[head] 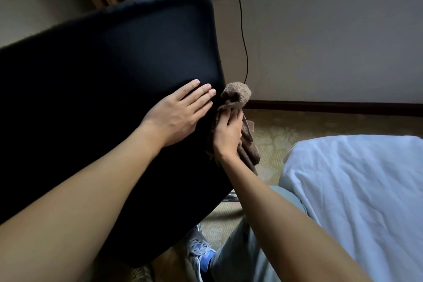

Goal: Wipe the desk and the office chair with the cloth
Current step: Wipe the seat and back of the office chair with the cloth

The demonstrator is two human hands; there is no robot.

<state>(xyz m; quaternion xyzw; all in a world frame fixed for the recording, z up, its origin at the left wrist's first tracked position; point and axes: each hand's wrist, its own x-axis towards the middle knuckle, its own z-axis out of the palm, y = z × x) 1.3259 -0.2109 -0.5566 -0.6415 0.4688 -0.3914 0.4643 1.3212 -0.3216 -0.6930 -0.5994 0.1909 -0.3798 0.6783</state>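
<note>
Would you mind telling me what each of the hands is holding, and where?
The right hand grips the brown cloth around its bunched middle. The left hand holds nothing, resting flat on the chair back.

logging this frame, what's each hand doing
Left hand: open, flat on the chair.
Right hand: closed on the cloth.

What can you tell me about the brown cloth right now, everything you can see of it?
The cloth is a brown, fuzzy terry-looking towel, bunched rather than spread flat. The right hand grips it around the middle; a rounded wad sticks up above the fingers and folded layers hang below the wrist. It is pressed against the right edge of the black office chair backrest, beside the left hand, which lies flat on the backrest. Its far side is hidden.
</note>
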